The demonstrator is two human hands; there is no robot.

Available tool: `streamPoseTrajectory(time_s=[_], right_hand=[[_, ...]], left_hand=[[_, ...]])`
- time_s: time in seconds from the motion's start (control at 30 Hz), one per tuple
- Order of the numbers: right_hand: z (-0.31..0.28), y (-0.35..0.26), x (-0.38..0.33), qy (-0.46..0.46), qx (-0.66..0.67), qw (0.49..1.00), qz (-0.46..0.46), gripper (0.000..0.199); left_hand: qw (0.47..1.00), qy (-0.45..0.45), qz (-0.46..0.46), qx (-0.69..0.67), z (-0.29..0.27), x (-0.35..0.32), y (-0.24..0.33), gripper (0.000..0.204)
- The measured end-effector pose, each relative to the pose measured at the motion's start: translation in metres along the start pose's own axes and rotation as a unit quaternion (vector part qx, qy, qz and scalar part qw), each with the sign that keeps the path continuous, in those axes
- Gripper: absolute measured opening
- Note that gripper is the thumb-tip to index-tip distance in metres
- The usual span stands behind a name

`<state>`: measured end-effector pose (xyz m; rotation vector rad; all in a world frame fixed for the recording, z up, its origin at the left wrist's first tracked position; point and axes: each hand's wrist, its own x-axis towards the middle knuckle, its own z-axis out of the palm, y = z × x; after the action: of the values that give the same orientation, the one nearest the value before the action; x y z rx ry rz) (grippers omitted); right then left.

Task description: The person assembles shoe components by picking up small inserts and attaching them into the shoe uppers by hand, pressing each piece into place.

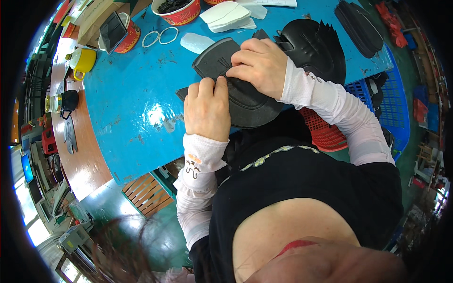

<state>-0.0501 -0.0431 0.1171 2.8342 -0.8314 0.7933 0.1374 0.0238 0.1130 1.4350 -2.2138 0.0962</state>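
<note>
L hand [206, 104]: fingers curled, nearly closed, thumb side twd R hand; pinching edge of black leather-look piece [255, 111], shoe-upper type by its shape. R hand [262, 66]: half closed, fingers bent over same piece, tips pressed in just beyond & to R of L fingertips. Exact grip pts hidden under fingers; can't tell if tips hold one layer or two.

Piece itself: between & under both hands, over near edge of blue counter [132, 94]. Flat panel [214, 59] sticks out beyond L hand, short stitch-like lines on it; rounded part w/ curved seam line lies below R hand.

Just R of R hand: black pieces [316, 52] w/ jagged tabbed edge, not in either hand. Beyond L hand: white slip [196, 42], then white pads [226, 16], piled; tub of black bits [174, 10] farther off. Well L of it: two white rings [160, 37].

Progress, my read: work mid-way on this one. Done: seam & stitch lines appear in place. Left: spot under fingertips being worked, not visibly finished; pcs. by R hand look to be waiting or set aside, can't say which.
</note>
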Motion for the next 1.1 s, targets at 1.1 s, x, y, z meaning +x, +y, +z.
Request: streamPoseTrajectory(time_s=[1.1], right_hand=[[-0.002,-0.006,-0.008,0.018,0.02,0.998,0.051,0.032]], left_hand=[[0.974,0.207,-0.094,0.013,0.007,-0.021,-0.069,0.025]])
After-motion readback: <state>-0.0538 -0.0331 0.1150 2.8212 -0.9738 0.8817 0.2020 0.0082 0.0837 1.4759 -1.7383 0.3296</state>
